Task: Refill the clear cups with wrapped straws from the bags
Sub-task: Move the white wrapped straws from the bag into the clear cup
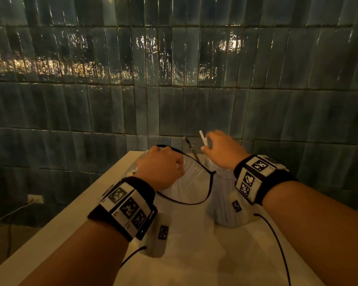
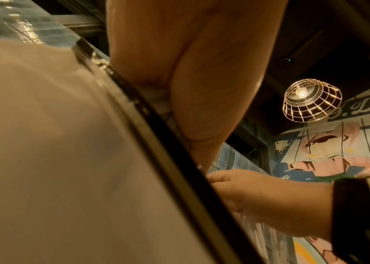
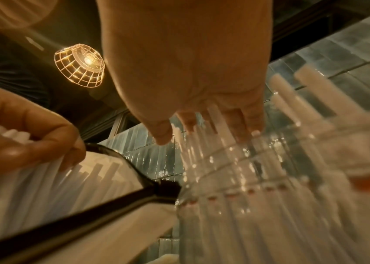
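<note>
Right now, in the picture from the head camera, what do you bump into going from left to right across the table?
Left hand gripping the bag of wrapped straws, then the bag's black rim, then the clear cup full of straws, then the right hand above the cup, holding a white wrapped straw.

Dim, warm amber light. Caged wire pendant lamp with a bare glowing bulb burns upper left in the right wrist view. Streaky glare on glossy dark teal wall tiles, head view. Wrist views soft, close surfaces blurred; edges bowed.
</note>
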`<state>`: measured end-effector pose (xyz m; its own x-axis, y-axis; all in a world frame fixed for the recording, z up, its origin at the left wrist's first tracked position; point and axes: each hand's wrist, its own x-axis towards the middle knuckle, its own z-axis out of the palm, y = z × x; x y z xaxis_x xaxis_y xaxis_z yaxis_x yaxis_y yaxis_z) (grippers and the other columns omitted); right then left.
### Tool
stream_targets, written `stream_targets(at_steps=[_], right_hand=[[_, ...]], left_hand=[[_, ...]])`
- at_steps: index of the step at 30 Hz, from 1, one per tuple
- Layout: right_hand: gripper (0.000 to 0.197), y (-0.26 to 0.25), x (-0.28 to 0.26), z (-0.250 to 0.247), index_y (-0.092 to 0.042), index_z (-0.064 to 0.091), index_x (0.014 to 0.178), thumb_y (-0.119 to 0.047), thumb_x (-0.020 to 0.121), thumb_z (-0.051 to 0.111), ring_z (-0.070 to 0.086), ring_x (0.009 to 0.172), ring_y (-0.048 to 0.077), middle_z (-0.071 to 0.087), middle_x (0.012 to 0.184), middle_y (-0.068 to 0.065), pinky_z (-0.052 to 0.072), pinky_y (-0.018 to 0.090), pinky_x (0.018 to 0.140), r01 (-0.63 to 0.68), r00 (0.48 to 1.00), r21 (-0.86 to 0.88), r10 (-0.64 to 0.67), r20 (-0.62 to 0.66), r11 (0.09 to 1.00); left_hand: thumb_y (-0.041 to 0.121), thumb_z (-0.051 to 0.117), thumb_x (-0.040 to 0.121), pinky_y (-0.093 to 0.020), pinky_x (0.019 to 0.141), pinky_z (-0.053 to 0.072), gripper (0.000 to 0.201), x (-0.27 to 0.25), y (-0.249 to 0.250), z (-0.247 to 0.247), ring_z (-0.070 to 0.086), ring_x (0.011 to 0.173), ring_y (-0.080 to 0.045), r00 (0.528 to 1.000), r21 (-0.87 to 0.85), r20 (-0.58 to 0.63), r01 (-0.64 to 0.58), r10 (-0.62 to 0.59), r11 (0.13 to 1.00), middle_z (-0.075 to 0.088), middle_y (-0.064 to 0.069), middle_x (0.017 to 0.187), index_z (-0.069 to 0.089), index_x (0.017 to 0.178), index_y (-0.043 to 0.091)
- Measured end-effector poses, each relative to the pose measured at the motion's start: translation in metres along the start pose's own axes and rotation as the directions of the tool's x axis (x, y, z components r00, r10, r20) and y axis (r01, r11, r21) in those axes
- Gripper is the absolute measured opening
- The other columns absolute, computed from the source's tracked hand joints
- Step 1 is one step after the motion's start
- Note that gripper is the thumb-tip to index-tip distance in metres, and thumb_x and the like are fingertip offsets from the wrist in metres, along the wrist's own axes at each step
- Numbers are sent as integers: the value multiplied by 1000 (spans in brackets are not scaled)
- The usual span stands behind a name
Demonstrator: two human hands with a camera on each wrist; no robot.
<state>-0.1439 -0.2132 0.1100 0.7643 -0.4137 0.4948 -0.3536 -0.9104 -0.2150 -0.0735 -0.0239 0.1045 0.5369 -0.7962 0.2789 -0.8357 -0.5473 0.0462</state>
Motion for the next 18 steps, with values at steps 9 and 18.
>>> stream_targets(at_steps=[9, 18], right_hand=[[64, -23, 16, 3, -18, 15, 148, -18, 94, 48, 8, 144, 32, 9, 158, 5, 26, 55, 111, 71, 997, -218, -78, -20, 973], [54, -13, 16, 5, -16, 27, 146, -11, 94, 37, 8, 144, 27, 13, 157, 4, 20, 50, 113, 137, 987, -358, -96, 130, 924]], left_hand=[[45, 45, 92, -45, 93, 46, 12, -1, 1, -1, 50, 110, -22, 1000, -9, 0, 8, -8, 1000, 56, 3, 115, 47, 82, 39], [46, 46, 91, -48, 96, 43, 10, 1, 2, -1, 46, 113, -23, 999, -9, 22, 30, -30, 1000, 54, 5, 118, 48, 84, 40]])
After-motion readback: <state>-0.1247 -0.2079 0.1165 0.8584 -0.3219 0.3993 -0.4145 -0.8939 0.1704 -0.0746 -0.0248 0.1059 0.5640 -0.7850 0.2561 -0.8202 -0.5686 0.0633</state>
